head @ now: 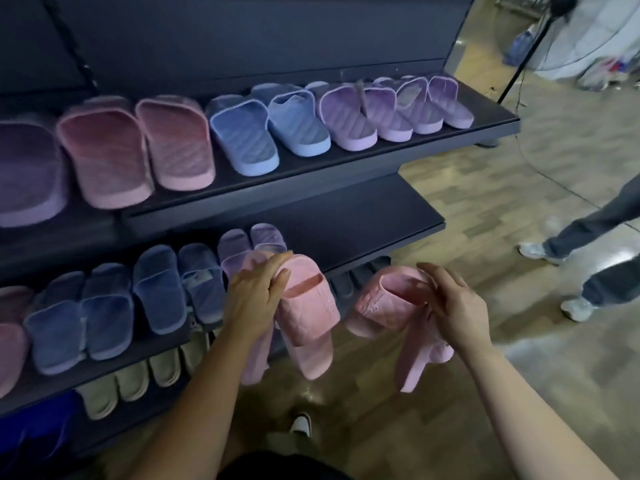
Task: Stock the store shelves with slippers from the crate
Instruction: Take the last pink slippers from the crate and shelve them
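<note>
My left hand [254, 296] grips pink slippers [306, 313] by the toe end, toes up, soles hanging down; a second pink slipper shows behind it. My right hand [453, 303] holds another pair of pink slippers [384, 303] by the strap, just right of the first. Both pairs hang in front of the right end of the middle shelf [363, 230], where the board is bare. The crate is not in view.
The top shelf [346, 164] carries purple, pink, blue and lilac slippers in a row. The middle shelf holds blue and lilac pairs on its left part. Beige slippers [135, 382] line the bottom shelf. A person's legs [595, 251] stand on the floor at right.
</note>
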Tool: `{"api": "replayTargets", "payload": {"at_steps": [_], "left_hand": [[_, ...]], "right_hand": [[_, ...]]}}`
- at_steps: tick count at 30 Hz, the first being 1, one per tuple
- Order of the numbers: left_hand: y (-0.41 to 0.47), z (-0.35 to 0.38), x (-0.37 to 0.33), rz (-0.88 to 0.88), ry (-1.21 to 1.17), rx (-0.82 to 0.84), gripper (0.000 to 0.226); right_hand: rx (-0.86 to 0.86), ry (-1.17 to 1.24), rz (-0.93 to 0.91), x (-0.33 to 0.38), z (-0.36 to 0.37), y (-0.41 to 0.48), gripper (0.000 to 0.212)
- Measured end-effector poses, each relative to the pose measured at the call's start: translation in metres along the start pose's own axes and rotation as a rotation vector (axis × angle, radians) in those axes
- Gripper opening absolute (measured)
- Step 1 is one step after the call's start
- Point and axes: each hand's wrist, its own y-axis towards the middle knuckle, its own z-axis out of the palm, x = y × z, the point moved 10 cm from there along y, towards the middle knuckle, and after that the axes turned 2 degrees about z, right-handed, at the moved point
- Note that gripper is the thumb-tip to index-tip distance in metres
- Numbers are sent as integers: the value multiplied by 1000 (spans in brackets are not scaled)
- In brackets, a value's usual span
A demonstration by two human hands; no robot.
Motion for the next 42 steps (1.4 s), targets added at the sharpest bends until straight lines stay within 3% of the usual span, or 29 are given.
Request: {"api": "replayTargets", "payload": {"at_steps": [5, 9, 13, 20, 24, 33, 42], "left_hand": [[76, 43, -23, -51, 23, 5, 38], [117, 83, -28, -128, 36, -24, 47], [153, 121, -35, -208, 78, -88, 35], [210, 187, -40, -349, 150, -86, 40], [245, 226, -23, -412, 142, -12, 37], [294, 274, 24, -342, 233, -112, 35], [308, 290, 68, -553, 369, -129, 35]], "right_hand": [[58, -8, -35, -59, 14, 83, 41], [120, 10, -77, -106, 40, 160, 39], [222, 15, -172, -141, 75, 243, 33], [397, -114, -400, -147, 144, 356, 47], [495, -167, -443, -145, 194, 390, 37], [388, -160, -582, -131, 270, 426, 29], [335, -126, -374, -144, 318, 429, 34]]}}
